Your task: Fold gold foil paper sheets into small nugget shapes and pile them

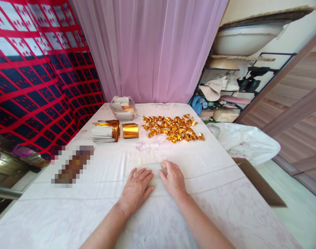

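A pale sheet of paper (155, 169) lies flat on the table in front of me, its far edge showing between my hands. My left hand (138, 185) rests palm down on its left side, fingers stretched out and slightly spread. At the upper right corner of the sheet, my right hand (173, 178) has its fingers curled, thumb and fingertips close together on the paper's edge. Beyond my hands sit a small stack of gold foil sheets (130, 130), a larger stack of foil-and-white paper (106, 131), and a scattered pile of folded gold foil pieces (173, 128).
A clear plastic container (122, 108) with papers stands at the table's far left. A blurred-out patch (74, 166) covers something on the left. Right of the table are a white plastic bag (248, 141), a cardboard piece (261, 183) and a loaded shelf rack (230, 71). A purple curtain (152, 52) hangs behind.
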{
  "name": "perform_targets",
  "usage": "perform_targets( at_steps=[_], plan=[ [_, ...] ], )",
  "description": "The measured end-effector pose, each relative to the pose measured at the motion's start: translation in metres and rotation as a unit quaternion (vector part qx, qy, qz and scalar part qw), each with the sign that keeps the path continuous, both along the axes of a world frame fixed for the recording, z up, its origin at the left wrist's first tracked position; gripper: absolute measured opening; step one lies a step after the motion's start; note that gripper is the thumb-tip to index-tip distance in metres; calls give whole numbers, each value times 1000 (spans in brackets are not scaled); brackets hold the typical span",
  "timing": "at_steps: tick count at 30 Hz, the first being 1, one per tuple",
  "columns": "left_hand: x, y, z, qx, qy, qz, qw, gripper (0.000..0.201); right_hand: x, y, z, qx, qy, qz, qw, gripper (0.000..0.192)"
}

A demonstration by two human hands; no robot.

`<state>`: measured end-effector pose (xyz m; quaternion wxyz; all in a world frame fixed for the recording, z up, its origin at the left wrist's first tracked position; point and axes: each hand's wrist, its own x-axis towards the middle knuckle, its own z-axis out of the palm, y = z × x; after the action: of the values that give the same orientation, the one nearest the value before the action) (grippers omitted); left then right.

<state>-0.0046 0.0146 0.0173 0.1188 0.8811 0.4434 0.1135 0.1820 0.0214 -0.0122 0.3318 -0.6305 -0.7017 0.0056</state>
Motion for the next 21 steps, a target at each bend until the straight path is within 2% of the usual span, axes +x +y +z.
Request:
perform_targets(
  at_steps=[4, 8, 11, 21],
  plan=[
    [1, -1, 2, -10, 5, 1, 1000, 40, 4, -3, 3, 10, 11, 46, 999, 16],
    [0, -1, 0, -4, 0, 5, 1000, 41, 5, -5, 6, -27, -6, 116, 993, 18],
    [-2, -1, -1, -12, -8, 8, 1000, 41, 5, -6, 7, -46, -21, 117, 992, 18],
    [-3, 4, -10, -2, -40, 24, 999, 35, 3, -8, 7, -31, -21, 116, 993, 13]
  ],
)
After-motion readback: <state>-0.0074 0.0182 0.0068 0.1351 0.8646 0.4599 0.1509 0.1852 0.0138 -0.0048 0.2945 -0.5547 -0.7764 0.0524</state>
